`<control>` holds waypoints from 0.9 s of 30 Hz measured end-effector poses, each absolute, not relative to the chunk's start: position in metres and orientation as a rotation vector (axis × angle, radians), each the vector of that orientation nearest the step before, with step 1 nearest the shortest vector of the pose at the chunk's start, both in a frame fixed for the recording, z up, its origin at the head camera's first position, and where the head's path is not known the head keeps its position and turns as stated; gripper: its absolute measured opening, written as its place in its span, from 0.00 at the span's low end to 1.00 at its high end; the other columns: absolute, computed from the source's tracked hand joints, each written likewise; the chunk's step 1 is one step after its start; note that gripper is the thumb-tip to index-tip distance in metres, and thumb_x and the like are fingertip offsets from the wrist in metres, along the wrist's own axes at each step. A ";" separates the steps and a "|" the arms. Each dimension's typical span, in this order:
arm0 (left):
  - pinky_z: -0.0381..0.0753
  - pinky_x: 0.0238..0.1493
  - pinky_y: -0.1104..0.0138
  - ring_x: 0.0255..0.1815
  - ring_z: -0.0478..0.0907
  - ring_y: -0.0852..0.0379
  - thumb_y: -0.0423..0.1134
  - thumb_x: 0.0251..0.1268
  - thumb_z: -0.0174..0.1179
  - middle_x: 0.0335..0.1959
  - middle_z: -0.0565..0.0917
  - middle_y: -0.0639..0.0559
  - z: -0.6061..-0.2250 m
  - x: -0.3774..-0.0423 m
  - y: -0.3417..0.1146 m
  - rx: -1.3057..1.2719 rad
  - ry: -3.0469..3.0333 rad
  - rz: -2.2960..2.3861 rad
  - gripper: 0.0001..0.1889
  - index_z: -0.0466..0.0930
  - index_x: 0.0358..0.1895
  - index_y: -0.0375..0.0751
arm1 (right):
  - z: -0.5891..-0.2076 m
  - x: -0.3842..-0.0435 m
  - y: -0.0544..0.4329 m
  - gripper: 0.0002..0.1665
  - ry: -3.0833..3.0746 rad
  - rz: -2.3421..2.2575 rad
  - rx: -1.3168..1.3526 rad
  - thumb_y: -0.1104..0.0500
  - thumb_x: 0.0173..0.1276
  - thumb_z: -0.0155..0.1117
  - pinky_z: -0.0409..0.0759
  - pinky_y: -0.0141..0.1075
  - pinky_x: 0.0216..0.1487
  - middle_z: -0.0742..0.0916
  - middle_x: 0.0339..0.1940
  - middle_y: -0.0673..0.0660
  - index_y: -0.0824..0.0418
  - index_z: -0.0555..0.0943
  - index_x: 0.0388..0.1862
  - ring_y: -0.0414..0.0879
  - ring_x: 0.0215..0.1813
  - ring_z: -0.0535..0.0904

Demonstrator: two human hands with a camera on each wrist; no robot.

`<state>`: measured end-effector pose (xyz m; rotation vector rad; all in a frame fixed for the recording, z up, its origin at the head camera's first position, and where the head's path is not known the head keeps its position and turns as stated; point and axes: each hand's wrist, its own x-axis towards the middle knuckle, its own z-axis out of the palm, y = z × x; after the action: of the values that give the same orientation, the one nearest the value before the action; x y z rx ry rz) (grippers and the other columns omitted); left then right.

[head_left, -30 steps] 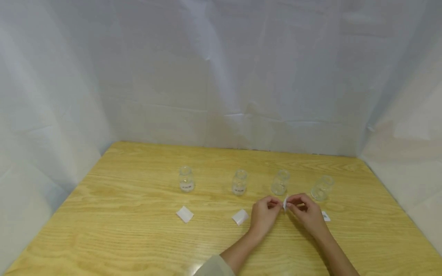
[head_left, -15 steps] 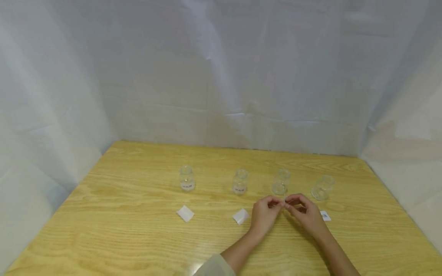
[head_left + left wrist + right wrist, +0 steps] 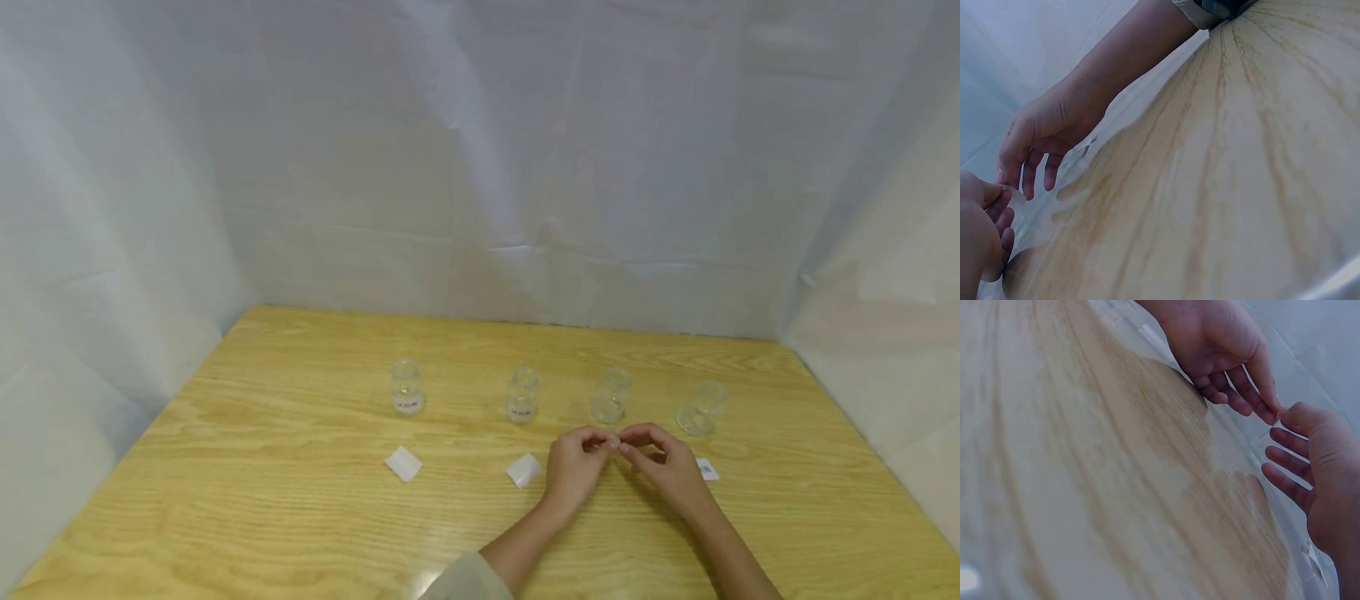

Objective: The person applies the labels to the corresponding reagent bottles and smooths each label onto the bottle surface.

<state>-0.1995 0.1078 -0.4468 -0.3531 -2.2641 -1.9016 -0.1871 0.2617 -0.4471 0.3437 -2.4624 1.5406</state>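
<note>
L hand (image 3: 576, 468) & R hand (image 3: 667, 468) are pinching a small white slip (image 3: 1016, 196) btwn their fingers – tips nearly meeting – and are holding it over the bench (image 3: 300, 517), nr the 3rd glass jar (image 3: 611, 400) from L, w/ a printed label (image 3: 707, 469) lying beside R hand.

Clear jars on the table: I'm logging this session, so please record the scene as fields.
Left grip: pinches a whitish slip
Right grip: pinches the same slip
Labelled: leftmost jar, second jar
No label visible: third jar, rightmost jar
Before the labelled pair: left white piece, right white piece
Partly hidden: printed label, beside the right grip
Surface: wooden table
</note>
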 end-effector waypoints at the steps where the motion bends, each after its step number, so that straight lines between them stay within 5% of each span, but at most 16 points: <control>1: 0.71 0.25 0.76 0.23 0.73 0.70 0.34 0.54 0.65 0.25 0.82 0.59 -0.446 -0.199 0.108 -0.356 -2.262 -1.898 0.02 0.85 0.27 0.40 | -0.447 -0.187 0.262 0.09 -2.464 1.539 0.337 0.60 0.65 0.61 0.79 0.37 0.33 0.81 0.37 0.56 0.63 0.79 0.42 0.41 0.39 0.77; 13: 0.72 0.25 0.76 0.23 0.72 0.70 0.33 0.54 0.65 0.25 0.82 0.59 -0.446 -0.200 0.108 -0.362 -2.250 -1.922 0.02 0.84 0.26 0.40 | -0.447 -0.188 0.262 0.06 -2.459 1.546 0.328 0.67 0.64 0.59 0.79 0.39 0.29 0.81 0.34 0.59 0.67 0.78 0.40 0.49 0.34 0.78; 27: 0.72 0.24 0.76 0.22 0.72 0.70 0.34 0.55 0.65 0.25 0.82 0.59 -0.447 -0.200 0.109 -0.330 -2.291 -1.898 0.03 0.84 0.27 0.40 | -0.445 -0.186 0.260 0.07 -2.433 1.559 0.249 0.63 0.64 0.61 0.79 0.36 0.27 0.80 0.30 0.60 0.68 0.78 0.34 0.42 0.31 0.76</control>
<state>-0.1997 0.1085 -0.4472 -0.3296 -2.2909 -1.8975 -0.1861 0.2602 -0.4454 0.2489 -2.4325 1.5586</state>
